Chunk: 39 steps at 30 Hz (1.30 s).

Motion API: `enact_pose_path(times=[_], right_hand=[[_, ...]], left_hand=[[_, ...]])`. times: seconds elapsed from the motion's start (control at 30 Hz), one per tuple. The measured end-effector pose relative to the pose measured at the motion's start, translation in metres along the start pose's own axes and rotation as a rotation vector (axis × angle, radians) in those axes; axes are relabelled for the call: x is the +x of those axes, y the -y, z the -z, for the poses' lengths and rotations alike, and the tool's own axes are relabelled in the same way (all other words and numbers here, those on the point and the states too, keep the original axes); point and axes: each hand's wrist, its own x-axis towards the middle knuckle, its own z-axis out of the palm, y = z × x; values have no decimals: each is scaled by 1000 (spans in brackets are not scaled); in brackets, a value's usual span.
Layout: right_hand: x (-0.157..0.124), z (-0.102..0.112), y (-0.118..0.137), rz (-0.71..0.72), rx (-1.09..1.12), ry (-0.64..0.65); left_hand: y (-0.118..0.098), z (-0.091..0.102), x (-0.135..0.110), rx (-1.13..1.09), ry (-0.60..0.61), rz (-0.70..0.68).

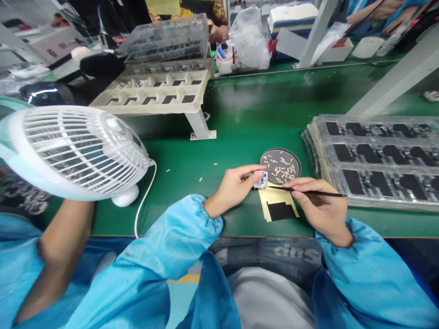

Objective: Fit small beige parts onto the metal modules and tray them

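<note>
My left hand (233, 187) pinches a small squarish white-and-silver part (261, 179) between thumb and fingers. In my right hand (320, 205) are dark tweezers (313, 192), held like a pen, with their tip close to the part; whether the tip touches it I cannot tell. Just behind both hands lies a round dark mesh dish (297, 160) with many tiny pale pieces (283, 171) in it. Below the tweezers a yellow backing sheet (265, 196) with black film pieces (281, 211) rests on the green table.
Stacked clear trays (329, 160) of black-faced parts stand at the right. A white fan (82, 151) is at the left, its cord (146, 196) hanging over the table edge. Behind it a tray (154, 98) sits on a raised stand. A co-worker's arm (65, 242) is at left.
</note>
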Motion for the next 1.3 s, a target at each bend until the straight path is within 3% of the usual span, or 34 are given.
enact_pose_path(times=[0.17,0.53,0.77,1.1,1.23,1.3], right_hand=[[1,-3,0,116,-122,-61],[2,-5,-1,264,-267,20],[0,-4,-2,205,-270,63],[0,-3,-2,155,-240,88],[-1,-3,-2,130,-76,39],[-6,-3,3,23,51,-5]], left_hand=[[-1,-2,-1,14,1,36],[5,-2,-5,201,12,-20],[1,0,-6,256,41,-27],[0,2,0,152,59,7],[-1,5,2,148,30,40],[-2,8,3,144,19,50]])
